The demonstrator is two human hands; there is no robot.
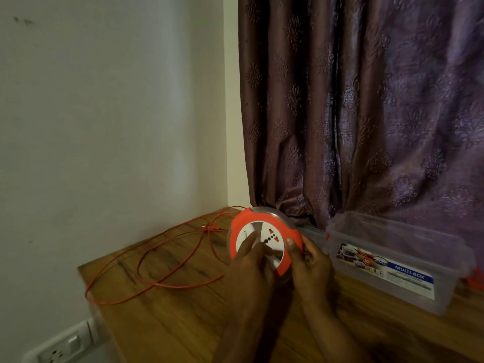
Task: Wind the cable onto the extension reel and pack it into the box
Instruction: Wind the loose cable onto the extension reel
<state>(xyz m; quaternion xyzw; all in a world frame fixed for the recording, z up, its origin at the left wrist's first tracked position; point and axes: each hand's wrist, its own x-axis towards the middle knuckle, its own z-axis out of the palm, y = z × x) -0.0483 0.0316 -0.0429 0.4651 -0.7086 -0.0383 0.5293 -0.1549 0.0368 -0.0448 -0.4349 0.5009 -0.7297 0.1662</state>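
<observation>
The extension reel (264,244) was clamped by the right hand (311,265), the left hand (251,260) pressed on its face. The cable (157,258), lying loose to the left, was probably best wound in under light, even tension.

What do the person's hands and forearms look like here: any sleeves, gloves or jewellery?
Both the left hand and the right hand are bare, with no gloves. No sleeves show on the forearms as far as they are in view. No rings, watch or bands can be made out in the dim light.
</observation>
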